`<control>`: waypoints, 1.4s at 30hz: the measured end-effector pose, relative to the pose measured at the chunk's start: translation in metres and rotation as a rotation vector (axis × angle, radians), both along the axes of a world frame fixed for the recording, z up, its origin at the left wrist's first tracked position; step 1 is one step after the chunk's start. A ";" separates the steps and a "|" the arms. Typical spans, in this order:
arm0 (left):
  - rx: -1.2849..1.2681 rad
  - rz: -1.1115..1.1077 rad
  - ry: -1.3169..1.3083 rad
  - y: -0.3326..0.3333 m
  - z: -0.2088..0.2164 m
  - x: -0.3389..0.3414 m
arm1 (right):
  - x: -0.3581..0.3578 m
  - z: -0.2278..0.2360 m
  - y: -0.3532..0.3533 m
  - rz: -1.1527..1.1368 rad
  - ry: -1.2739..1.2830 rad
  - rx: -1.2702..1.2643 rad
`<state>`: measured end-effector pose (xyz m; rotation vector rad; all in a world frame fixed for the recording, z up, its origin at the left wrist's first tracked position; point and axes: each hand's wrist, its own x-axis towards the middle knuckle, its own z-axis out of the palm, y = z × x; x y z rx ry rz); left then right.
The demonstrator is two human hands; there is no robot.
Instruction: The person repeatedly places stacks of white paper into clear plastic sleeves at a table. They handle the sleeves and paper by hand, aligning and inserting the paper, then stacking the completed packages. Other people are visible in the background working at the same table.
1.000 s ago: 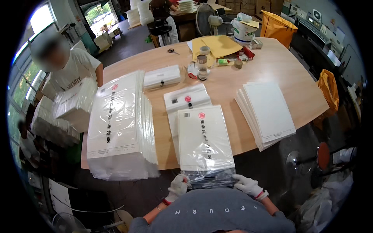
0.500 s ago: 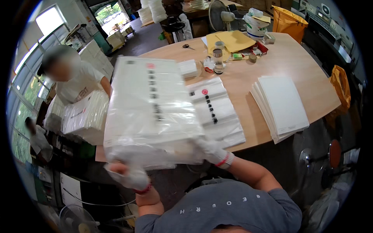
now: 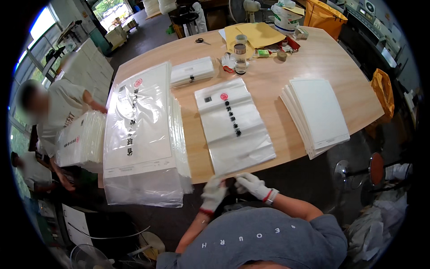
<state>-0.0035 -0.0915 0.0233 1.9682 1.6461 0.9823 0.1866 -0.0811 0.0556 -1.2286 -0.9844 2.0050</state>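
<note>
Both hands are up in front of the grey shirt, wearing white gloves with red cuffs, and they've come close together just short of the bag (image 3: pixel 235 127), with a small gap between them. The bag lies flat on the desk (image 3: pixel 358 96), printed side up, its lower edge nearest the person. The left hand (image 3: pixel 213 193) is by the bag's near left corner, its forearm rising steeply and the fingers pointing up towards the plastic. The right hand (image 3: pixel 255 186) is below the middle of that same edge, elbow out to the side, forearm slanting inward, fingers bent and turned towards the other hand. Fingers on both look partly curled, but I can't tell from here whether either one pinches anything or touches the bag. Left of the bag stands a tall pile (image 3: pixel 139 130) of filled plastic bags; right of it, well apart, a stack of white paper (image 3: pixel 316 116). Beyond the bag's far edge I can see a clear cup (image 3: pixel 240 62), and further past it some yellow envelopes (image 3: pixel 257 35).
</note>
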 end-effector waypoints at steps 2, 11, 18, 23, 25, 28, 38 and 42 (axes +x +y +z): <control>0.080 -0.110 0.042 0.038 0.016 0.046 | 0.032 -0.004 -0.009 -0.099 -0.088 -0.057; -0.280 -0.297 0.212 0.125 -0.011 0.057 | 0.091 -0.020 -0.015 -0.380 -0.121 -0.144; -0.527 -0.396 -0.158 0.157 0.004 0.049 | 0.046 -0.070 0.061 -0.207 0.623 -0.247; 0.106 -0.142 0.005 0.194 -0.091 0.029 | 0.013 -0.034 0.128 -0.374 -0.211 0.289; -0.154 0.014 -0.745 0.205 -0.040 0.025 | 0.057 -0.039 0.134 -0.200 -0.834 0.643; -0.579 0.012 -1.518 0.218 0.004 0.022 | 0.087 -0.024 0.113 -0.358 -1.302 1.055; -0.285 -0.337 -0.452 0.193 0.139 0.087 | 0.013 0.014 0.143 -0.097 -0.781 0.843; 0.145 -0.245 0.070 0.163 0.125 0.086 | 0.088 0.041 0.087 0.068 -0.521 0.826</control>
